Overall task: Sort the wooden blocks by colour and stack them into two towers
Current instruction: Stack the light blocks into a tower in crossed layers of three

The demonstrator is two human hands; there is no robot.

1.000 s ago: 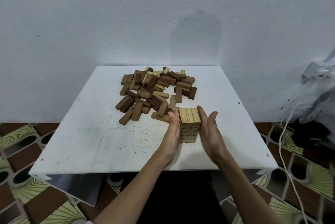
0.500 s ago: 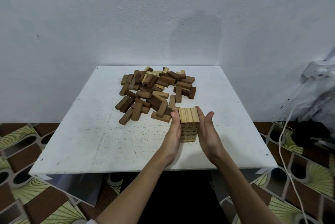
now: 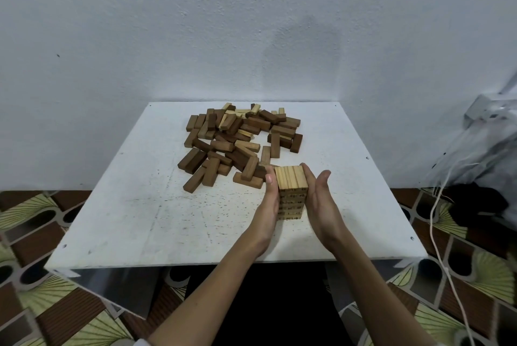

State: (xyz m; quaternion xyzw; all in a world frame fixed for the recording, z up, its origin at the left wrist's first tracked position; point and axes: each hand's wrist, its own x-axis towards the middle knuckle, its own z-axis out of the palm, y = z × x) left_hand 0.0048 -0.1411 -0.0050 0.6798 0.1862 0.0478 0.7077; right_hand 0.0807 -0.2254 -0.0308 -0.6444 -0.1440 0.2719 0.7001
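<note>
A short tower of light wooden blocks (image 3: 291, 182) stands on the white table (image 3: 126, 214), right of centre and near the front. My left hand (image 3: 270, 205) presses flat against the tower's left side with straight fingers. My right hand (image 3: 319, 200) presses flat against its right side, thumb raised. Behind the tower lies a loose pile of blocks (image 3: 240, 141), mostly dark brown, with a few light ones (image 3: 228, 121) mixed in near the back.
The table's back edge meets a white wall (image 3: 251, 23). A white cable (image 3: 436, 222) and a plastic bag over dark items (image 3: 486, 155) sit off the table's right side. Patterned floor tiles (image 3: 33, 222) surround the table.
Both hands have closed in a little on the tower's sides; the right palm now sits tighter against it. The tower and the pile have not moved.
</note>
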